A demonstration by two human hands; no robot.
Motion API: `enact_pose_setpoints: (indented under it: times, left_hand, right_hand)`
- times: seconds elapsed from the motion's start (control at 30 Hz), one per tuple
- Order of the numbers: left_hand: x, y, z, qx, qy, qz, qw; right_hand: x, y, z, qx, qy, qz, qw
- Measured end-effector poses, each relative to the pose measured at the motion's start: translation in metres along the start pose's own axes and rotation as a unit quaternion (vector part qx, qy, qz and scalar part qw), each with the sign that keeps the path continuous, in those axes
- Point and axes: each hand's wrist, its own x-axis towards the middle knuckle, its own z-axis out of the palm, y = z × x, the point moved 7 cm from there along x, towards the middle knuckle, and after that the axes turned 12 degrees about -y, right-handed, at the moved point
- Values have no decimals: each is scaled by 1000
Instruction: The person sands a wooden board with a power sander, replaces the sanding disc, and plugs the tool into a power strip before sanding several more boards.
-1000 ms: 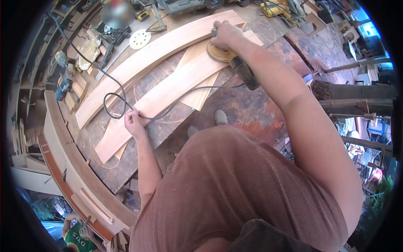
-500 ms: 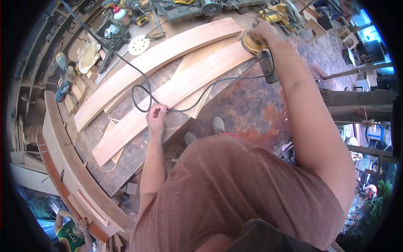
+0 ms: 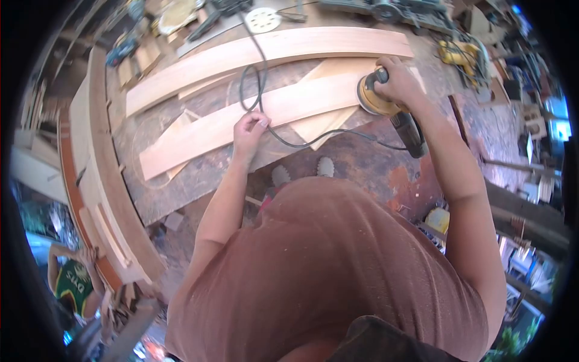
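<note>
My right hand (image 3: 398,81) is wrapped round the top of a yellow and black sander (image 3: 375,99), whose pad lies on the right part of the nearer curved board (image 3: 289,104). A dark dust canister (image 3: 409,134) hangs off the sander toward me. Closed fingers of my left hand (image 3: 250,130) pinch the black power cord (image 3: 289,143) above the same board's front edge. The cord makes a loop just beyond that hand. Farther back lies a second curved board (image 3: 271,49), and thin light wood pieces (image 3: 322,128) show beneath the nearer one.
A perforated white disc (image 3: 263,20) and a dark tool case (image 3: 386,11) are at the back. A yellow power tool (image 3: 459,55) lies at the right. Large curved wooden parts (image 3: 105,151) stand at the left, with another person (image 3: 75,280) beyond them.
The view has shifted and turned. My right hand and the sander have moved left along the nearer board, away from its right end. My left hand still pinches the cord.
</note>
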Motion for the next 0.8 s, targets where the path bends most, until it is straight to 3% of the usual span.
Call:
enact_pose_setpoints:
  times: [0.1, 0.23, 0.4, 0.7, 0.77, 0.8]
  left_hand:
    - [-16, 17, -32, 15, 55, 48, 997]
    - [-51, 70, -68, -101, 109, 162, 975]
    - [-118, 135, -108, -65, 154, 265, 950]
    - [-218, 173, -125, 3, 203, 296, 933]
    - [-234, 181, -123, 13, 221, 289, 931]
    - [-238, 186, -121, 17, 206, 293, 934]
  right_hand:
    - [6, -77, 14, -15, -52, -29, 998]
    - [25, -167, 31, -60, -77, -103, 990]
    - [51, -272, 54, -100, -91, -183, 974]
    - [58, -477, 112, -143, -122, -356, 916]
    - [48, -520, 121, -116, -200, -374, 898]
    - [47, -537, 123, -106, -148, -391, 902]
